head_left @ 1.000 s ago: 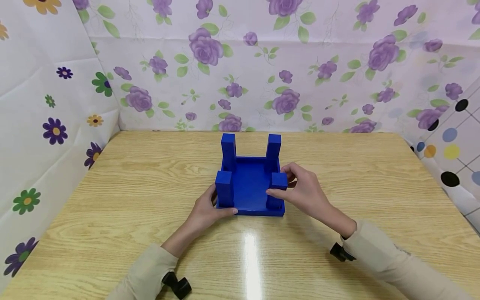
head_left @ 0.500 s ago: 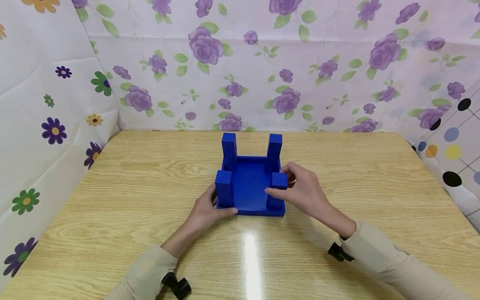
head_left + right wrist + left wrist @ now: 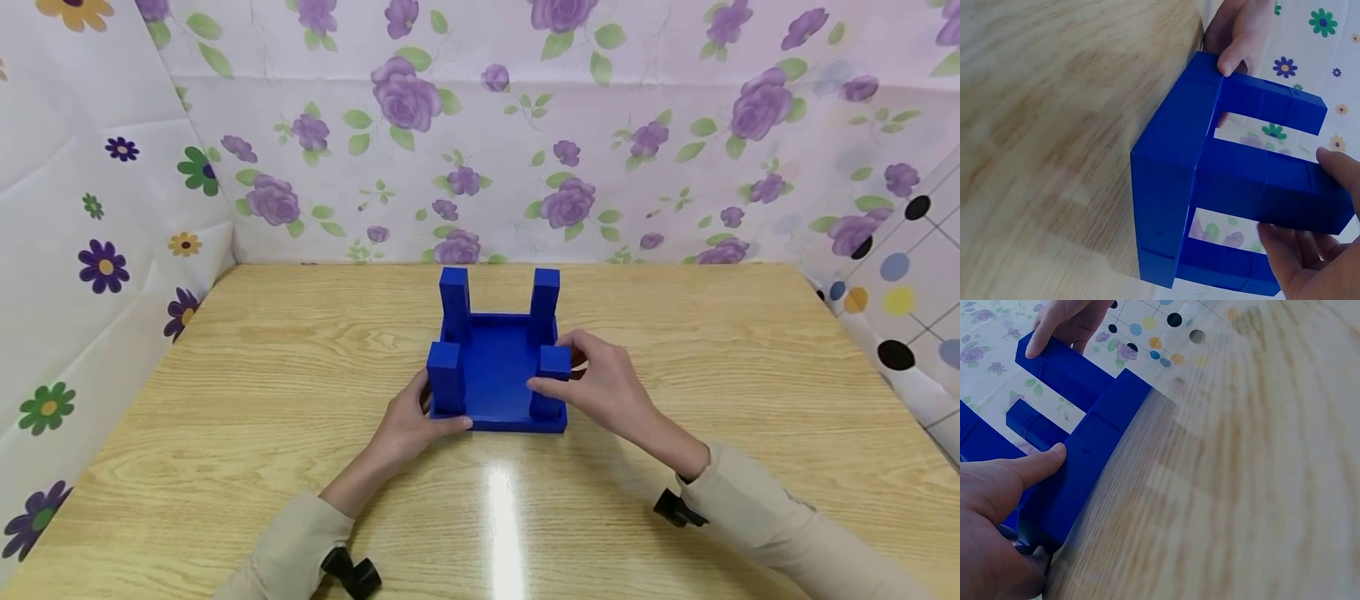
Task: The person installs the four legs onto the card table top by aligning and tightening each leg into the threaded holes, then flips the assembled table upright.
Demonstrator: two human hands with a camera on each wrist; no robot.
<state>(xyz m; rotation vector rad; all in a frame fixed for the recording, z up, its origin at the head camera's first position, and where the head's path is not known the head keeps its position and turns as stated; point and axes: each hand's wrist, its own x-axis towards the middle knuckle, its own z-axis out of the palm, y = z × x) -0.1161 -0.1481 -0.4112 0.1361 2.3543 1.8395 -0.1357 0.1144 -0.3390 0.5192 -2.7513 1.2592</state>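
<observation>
A blue piece like a small upturned table stands on the wooden table, with a shallow rimmed square base (image 3: 517, 425) and a post upright at each corner. My left hand (image 3: 408, 425) grips the base's front left corner, thumb along the front rim, fingers partly hidden behind the left side. With thumb and fingers, my right hand (image 3: 603, 379) pinches the upper part of the front right post (image 3: 555, 362). In the right wrist view, that post (image 3: 1063, 372) meets the base and the thumb and fingers lie on opposite faces of it. The other posts, such as the front left post (image 3: 446, 375), stand untouched.
The wood-grain table (image 3: 300, 333) extends around the blue piece. A flowered cloth wall (image 3: 337, 167) rises behind it, with a flowered sheet (image 3: 150, 192) at left and a dotted sheet (image 3: 900, 275) at right. Dark wrist cameras (image 3: 352, 575) hang by the sleeves.
The head view has shifted slightly. Both hands keep their hold, and the blue piece stays in its place on the table.
</observation>
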